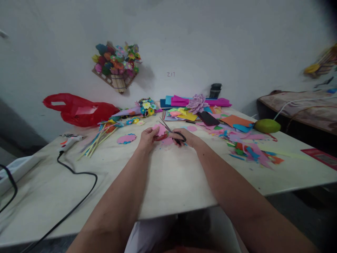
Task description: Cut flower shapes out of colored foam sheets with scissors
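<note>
Near the middle of the table, my left hand (149, 138) is closed on a pink scalloped paper piece (159, 130). My right hand (186, 136) grips black-handled scissors (180, 135), their blades parted and pointing up and left beside the pink paper. A red piece (161, 137) shows just under the pink one, between the hands. Below them lies more pink paper (166, 141). To the left of my left hand, a pink scalloped disc (126, 138) with a blue edge rests on the table.
A glue gun (70, 142) with a black cord, paper-flower stems (98, 140) and a red bag (81, 114) are at left. Behind are coloured sheets (181, 101) and a black phone (207, 118). Paper scraps (255, 153) and a green fruit (267, 125) lie at right.
</note>
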A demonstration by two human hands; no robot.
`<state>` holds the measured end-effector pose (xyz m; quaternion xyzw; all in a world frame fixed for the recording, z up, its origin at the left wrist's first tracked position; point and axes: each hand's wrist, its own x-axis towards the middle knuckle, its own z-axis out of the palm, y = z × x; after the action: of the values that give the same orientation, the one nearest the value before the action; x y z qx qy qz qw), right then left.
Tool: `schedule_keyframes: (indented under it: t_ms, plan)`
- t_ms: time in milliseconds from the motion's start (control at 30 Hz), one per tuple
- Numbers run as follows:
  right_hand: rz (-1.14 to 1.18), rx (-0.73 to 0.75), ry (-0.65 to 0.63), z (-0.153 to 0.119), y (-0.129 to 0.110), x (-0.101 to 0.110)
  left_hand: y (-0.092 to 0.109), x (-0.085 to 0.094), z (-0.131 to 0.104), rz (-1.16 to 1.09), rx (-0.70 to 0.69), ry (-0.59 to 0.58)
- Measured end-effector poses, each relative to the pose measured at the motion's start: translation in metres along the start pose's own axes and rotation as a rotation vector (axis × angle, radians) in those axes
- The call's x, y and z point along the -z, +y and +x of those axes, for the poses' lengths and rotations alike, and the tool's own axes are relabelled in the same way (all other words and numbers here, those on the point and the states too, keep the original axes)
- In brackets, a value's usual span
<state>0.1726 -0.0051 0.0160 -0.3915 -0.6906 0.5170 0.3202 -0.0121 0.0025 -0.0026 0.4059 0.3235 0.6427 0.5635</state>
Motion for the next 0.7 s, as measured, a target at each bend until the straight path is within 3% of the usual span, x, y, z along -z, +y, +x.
schedule_keyframes:
  t_ms: [700]
  plan:
    - [-0.005, 0.072, 0.04, 0.0066, 0.008, 0.0012, -0.0023, 0.0024, 0.0011, 0.063, 0.057, -0.107]
